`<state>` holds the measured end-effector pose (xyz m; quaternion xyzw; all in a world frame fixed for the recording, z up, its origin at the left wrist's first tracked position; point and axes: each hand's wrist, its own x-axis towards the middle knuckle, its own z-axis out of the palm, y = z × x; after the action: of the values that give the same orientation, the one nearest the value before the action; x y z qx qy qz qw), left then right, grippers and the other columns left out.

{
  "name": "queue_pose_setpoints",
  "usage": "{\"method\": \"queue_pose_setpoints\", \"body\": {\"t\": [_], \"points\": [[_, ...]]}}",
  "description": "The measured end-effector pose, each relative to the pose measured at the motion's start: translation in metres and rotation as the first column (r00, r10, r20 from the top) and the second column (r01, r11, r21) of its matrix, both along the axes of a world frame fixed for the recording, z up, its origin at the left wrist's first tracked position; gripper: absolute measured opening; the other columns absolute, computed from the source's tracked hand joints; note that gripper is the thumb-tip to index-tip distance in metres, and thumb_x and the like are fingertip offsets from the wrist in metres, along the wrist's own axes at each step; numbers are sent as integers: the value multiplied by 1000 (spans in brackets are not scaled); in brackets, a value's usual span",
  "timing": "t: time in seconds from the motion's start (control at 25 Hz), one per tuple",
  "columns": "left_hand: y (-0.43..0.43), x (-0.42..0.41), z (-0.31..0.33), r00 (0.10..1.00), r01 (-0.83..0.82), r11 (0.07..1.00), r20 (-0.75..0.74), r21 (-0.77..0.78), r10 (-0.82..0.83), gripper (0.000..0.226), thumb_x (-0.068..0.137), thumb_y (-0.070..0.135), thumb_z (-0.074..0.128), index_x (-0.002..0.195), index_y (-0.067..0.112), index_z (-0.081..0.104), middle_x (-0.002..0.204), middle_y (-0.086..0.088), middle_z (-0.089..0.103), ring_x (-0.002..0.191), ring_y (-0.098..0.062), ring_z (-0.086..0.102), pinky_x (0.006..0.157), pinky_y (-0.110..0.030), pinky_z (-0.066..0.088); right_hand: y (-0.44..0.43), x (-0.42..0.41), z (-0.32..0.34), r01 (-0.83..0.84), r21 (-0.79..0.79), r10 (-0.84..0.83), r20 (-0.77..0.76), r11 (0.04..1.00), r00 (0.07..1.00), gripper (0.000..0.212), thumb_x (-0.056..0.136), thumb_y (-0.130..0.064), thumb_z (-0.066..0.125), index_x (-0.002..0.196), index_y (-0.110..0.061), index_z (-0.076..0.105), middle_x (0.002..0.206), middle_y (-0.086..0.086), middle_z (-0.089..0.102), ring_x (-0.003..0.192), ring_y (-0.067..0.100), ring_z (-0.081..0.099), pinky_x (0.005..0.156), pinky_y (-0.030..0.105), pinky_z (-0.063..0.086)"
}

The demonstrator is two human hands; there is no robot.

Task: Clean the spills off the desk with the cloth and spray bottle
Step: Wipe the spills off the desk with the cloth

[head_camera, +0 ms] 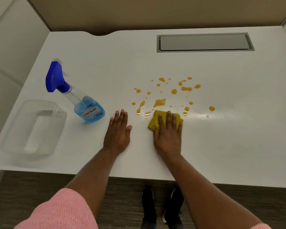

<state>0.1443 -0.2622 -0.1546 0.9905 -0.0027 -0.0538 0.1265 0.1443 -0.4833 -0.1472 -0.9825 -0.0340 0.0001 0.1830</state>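
Orange-brown spill drops [160, 102] are scattered over the middle of the white desk [221, 146]. My right hand [168, 134] presses flat on a folded yellow cloth [153, 120] at the near edge of the spill. A wet streak runs right from the cloth. My left hand [118, 131] rests flat on the desk, fingers together, holding nothing, left of the cloth. A clear spray bottle [82, 103] with blue liquid and a blue trigger head stands to the left of my left hand.
A clear plastic tub [12, 139] sits at the desk's left near corner. A grey cable hatch [205, 42] is set into the desk at the back right. Partition walls close the back and left. The desk's front edge is close to my body.
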Motion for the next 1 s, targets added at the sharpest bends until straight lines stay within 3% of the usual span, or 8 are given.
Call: {"method": "queue_pose_setpoints", "body": {"t": [0.16, 0.48, 1.0], "points": [[0, 0, 5, 1000, -7, 1000, -2, 19, 7, 60, 107, 39, 18, 160, 17, -2, 169, 1, -6, 154, -15, -14, 127, -39, 0, 46, 3, 3, -212, 56, 212, 5, 976, 977, 58, 106, -45, 32, 160, -30, 21, 170, 8, 5, 157, 26, -7, 125, 53, -2], [-6, -5, 11, 997, -78, 997, -11, 9, 78, 60, 108, 36, 21, 160, 14, 2, 169, -2, -2, 155, -17, -10, 127, -39, 0, 44, 17, 2, -322, -25, 321, -25, 947, 947, 60, 105, -50, 26, 161, -34, 12, 171, 4, -3, 156, 24, -14, 125, 51, -6], [10, 55, 7, 996, -86, 996, 26, -1, 86, 57, 108, 29, 22, 160, 12, 6, 169, -4, 3, 156, -20, -5, 127, -39, 3, 71, 96, -4, -353, -10, 353, 21, 936, 935, 58, 104, -49, 28, 160, -34, 20, 171, 3, 4, 157, 23, -4, 126, 50, -3]]}}
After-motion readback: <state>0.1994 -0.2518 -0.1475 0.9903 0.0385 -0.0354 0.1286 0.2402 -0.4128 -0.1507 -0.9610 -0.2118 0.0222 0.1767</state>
